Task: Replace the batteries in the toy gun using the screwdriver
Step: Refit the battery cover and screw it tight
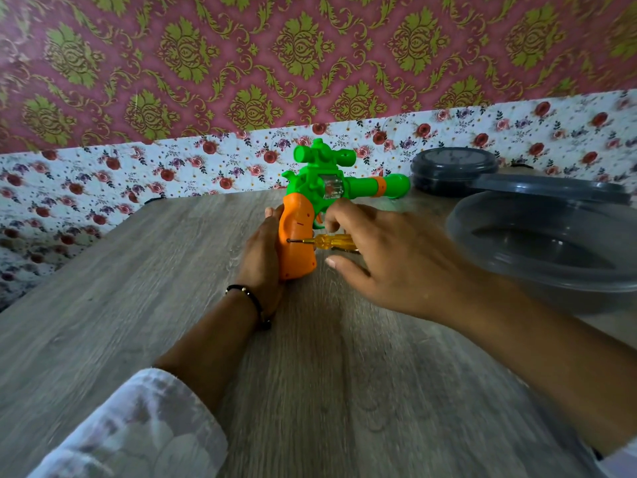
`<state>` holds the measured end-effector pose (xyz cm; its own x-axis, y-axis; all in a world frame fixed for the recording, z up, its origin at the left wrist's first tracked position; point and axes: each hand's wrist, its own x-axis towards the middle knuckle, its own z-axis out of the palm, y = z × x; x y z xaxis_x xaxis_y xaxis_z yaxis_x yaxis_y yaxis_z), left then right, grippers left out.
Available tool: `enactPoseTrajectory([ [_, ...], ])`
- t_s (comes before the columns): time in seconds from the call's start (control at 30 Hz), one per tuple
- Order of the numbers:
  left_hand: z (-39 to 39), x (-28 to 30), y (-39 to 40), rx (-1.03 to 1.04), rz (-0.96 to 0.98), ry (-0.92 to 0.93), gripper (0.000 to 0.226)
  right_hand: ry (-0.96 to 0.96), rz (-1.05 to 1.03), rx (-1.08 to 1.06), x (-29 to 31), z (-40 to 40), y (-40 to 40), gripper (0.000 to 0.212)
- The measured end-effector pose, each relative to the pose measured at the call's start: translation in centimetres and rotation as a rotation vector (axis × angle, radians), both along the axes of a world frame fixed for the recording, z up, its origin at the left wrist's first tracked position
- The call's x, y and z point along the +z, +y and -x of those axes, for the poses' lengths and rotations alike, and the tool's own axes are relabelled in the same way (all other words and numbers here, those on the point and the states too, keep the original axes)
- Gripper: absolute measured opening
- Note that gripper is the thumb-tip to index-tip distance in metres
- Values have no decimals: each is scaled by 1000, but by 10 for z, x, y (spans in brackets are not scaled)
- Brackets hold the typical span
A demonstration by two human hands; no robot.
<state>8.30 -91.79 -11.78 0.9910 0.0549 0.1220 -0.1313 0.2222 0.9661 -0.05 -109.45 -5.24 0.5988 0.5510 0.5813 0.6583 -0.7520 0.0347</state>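
Left hand [262,250]: fingers wrapped the toy gun [310,208] grip, upright on bench [138,305].
Right hand [389,257]: fingers gripped yellow screwdriver [327,242], tip in grip.

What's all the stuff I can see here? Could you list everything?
toy gun: one, green with orange grip, upright mid-table
screwdriver: one, yellow handle, tip at the grip
tub: one, grey, table's right
lidded tub: one, grey, behind it
loose lid: one, grey, between them
table: one, grey wood
bracelet: one, black, left wrist
left hand: holds the grip
right hand: holds the screwdriver
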Motion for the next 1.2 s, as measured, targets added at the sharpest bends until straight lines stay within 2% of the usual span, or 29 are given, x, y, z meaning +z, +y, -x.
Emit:
enactPoseTrajectory([
  [0.13, 1, 0, 1, 11, 15, 22, 86, 61, 2, 28, 5, 4, 3, 22],
  [0.23, 2, 1, 1, -1, -4, 16, 67, -32, 1, 25, 5, 3, 3, 23],
  [0.4, 2, 1, 1, -25, -28, -1, 72, -183, -24, 4, 0, 2, 5, 45],
  [0.5, 2, 2, 0, -8, -14, 13, 85, -66, -6, 1, 0, 8, 9, 44],
  [0.57, 3, 2, 0, -8, -13, 10, 73, 9, 12, 4, -1, 9, 10, 42],
  [0.67, 3, 2, 0, -8, -18, 15, 51, -56, 12, 17, 0, 10, 10, 33],
  [0.77, 4, 2, -1, -11, -14, 13, 51, -70, 14, 10, 1, 7, 10, 28],
  [0.9, 7, 5, -2, -2, -27, 12, 61, -140, -89, -47, -6, 3, 10, 42],
  [0.97, 8, 5, -2, 3, -28, 6, 61, -102, -95, -59, -9, 3, 10, 46],
  [1.07, 8, 5, -2, 14, -10, 9, 51, -40, -116, -16, -7, 3, 7, 39],
  [1.2, 8, 5, -1, -2, -28, 19, 57, -14, -84, 38, -2, 4, 8, 30],
])
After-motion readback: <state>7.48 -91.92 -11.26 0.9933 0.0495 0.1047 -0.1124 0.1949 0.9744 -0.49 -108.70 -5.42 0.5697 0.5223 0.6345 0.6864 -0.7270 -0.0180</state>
